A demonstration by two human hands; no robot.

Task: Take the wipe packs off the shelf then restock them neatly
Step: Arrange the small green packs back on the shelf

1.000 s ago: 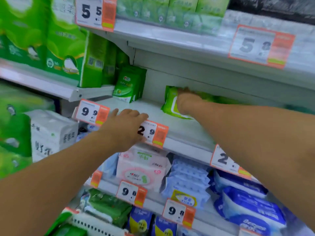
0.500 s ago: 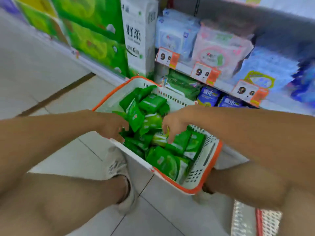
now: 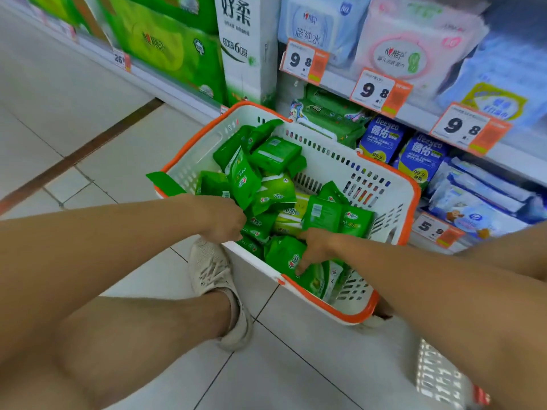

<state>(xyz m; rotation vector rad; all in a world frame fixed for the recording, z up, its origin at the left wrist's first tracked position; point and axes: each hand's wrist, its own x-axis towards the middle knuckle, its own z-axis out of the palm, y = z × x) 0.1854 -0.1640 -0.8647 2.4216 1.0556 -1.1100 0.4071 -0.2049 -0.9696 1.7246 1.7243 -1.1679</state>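
Reaching into the basket (image 3: 396, 202), both hands work the heap of green wipe packs (image 3: 275, 187) at frame centre. Right hand (image 3: 315, 251), lower centre, has its fingers pressed down onto one pack (image 3: 288, 255) near the basket's near rim; whether they have closed round it I cannot tell. Left hand (image 3: 222, 218), just left of it, is curled at the edge of the pile, knuckles up; what it grips, if anything, is hidden.

Packs lie jumbled, some on edge, some flat. The basket sits on the floor (image 3: 74, 119) against the lower shelves (image 3: 414, 116), upper right of frame.

Judgement: picking up for restocking. Best to take packs whole, by the body and not a corner, gather several facing one way, printed side out, then carry them up squared. Soft wrappers will slip and buckle if pinched.
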